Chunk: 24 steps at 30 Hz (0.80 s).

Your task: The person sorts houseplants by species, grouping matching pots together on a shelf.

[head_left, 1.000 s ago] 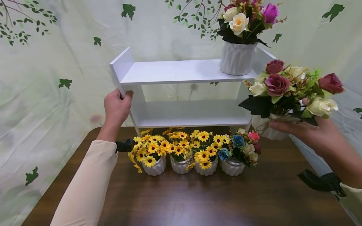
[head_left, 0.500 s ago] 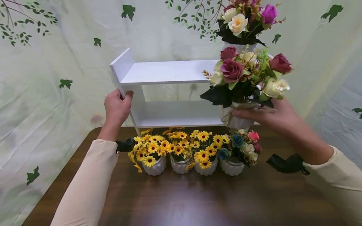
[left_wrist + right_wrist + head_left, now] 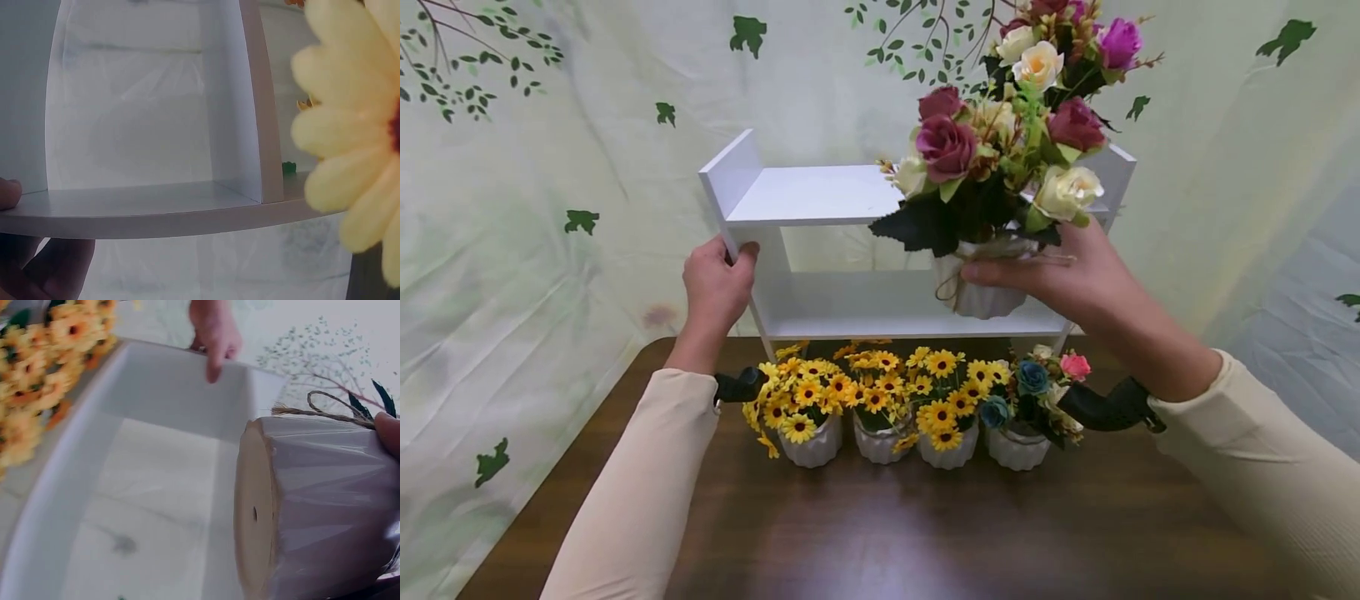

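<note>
My left hand grips the left side panel of a white two-tier shelf; its thumb lies over the inner face. In the left wrist view the panel edge runs between thumb and fingers. My right hand holds a potted bouquet of artificial roses, dark red and cream, by its white ribbed pot. The pot is raised in front of the shelf, overlapping both boards in the head view. In the right wrist view the pot's unglazed base with a small hole shows, with twine round the rim.
Another rose pot stands on the top board's right end, partly hidden by the held bouquet. Before the shelf, on the brown table, stand several pots of yellow daisies and one with blue and pink roses. A leaf-printed cloth hangs behind.
My right hand has carried the rose pot leftward and slightly up, from the shelf's right side to in front of its right half. The left hand keeps its grip on the panel.
</note>
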{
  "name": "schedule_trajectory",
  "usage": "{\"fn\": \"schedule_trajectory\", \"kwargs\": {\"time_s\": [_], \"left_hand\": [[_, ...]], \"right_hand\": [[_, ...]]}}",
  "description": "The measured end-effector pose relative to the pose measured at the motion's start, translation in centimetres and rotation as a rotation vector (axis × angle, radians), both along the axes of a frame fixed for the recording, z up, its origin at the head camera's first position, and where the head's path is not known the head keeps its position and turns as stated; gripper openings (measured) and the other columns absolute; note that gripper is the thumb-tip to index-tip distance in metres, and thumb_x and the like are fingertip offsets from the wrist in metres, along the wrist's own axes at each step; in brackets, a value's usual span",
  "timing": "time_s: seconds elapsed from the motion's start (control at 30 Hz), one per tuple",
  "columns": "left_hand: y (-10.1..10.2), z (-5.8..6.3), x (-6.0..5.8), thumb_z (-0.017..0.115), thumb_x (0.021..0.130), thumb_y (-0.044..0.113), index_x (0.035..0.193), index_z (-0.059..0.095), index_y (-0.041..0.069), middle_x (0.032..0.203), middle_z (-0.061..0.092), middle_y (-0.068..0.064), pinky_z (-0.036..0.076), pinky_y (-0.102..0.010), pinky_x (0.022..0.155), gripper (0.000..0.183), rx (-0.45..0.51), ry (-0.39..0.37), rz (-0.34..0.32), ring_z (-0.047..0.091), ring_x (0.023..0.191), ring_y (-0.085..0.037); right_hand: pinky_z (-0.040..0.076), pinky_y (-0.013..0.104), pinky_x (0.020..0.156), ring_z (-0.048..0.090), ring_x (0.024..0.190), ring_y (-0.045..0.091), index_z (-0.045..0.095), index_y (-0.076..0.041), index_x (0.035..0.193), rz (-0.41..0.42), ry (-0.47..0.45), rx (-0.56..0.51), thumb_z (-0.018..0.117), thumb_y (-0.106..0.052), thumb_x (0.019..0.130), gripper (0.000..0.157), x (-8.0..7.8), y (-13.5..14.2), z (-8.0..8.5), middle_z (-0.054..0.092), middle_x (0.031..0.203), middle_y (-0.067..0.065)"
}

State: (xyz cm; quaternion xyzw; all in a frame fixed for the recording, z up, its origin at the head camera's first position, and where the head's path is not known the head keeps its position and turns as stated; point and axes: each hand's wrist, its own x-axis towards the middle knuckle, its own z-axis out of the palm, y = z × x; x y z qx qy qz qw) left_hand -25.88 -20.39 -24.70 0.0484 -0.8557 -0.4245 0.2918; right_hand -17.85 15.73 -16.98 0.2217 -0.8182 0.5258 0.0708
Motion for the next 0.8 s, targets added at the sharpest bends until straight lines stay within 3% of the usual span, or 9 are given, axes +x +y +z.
{"fn": "schedule_trajectory", "kwargs": {"time_s": [0.17, 0.43, 0.8], "left_hand": [[0.3, 0.1, 0.0, 0.049, 0.099, 0.030, 0.117, 0.066, -0.003, 0.120, 0.069, -0.024, 0.054, -0.055, 0.093, 0.041, 0.001, -0.012, -0.011, 0.066, 0.109, -0.037], [0.2, 0.0, 0.0, 0.048, 0.099, 0.030, 0.114, 0.065, -0.003, 0.121, 0.068, -0.023, 0.052, -0.055, 0.097, 0.040, 0.027, -0.030, -0.002, 0.063, 0.110, -0.034], [-0.1, 0.2, 0.1, 0.049, 0.099, 0.031, 0.116, 0.065, -0.003, 0.122, 0.068, -0.023, 0.052, -0.056, 0.097, 0.041, 0.008, -0.033, -0.023, 0.065, 0.113, -0.037]], "right_hand": [[0.037, 0.045, 0.114, 0.049, 0.133, 0.014, 0.047, -0.025, 0.142, 0.034, 0.080, -0.064, 0.084, -0.015, 0.077, 0.076, -1.2, -1.9, 1.9, 0.056, 0.142, -0.002], [0.037, 0.035, 0.114, 0.048, 0.132, 0.009, 0.051, -0.026, 0.141, -0.039, 0.182, 0.058, 0.086, -0.024, 0.075, 0.075, -3.2, -4.3, 4.7, 0.058, 0.141, -0.003], [0.044, 0.036, 0.104, 0.050, 0.120, 0.013, 0.056, -0.023, 0.135, -0.116, 0.104, -0.039, 0.084, -0.032, 0.077, 0.065, -5.5, -6.7, 6.9, 0.058, 0.138, -0.001]]}}
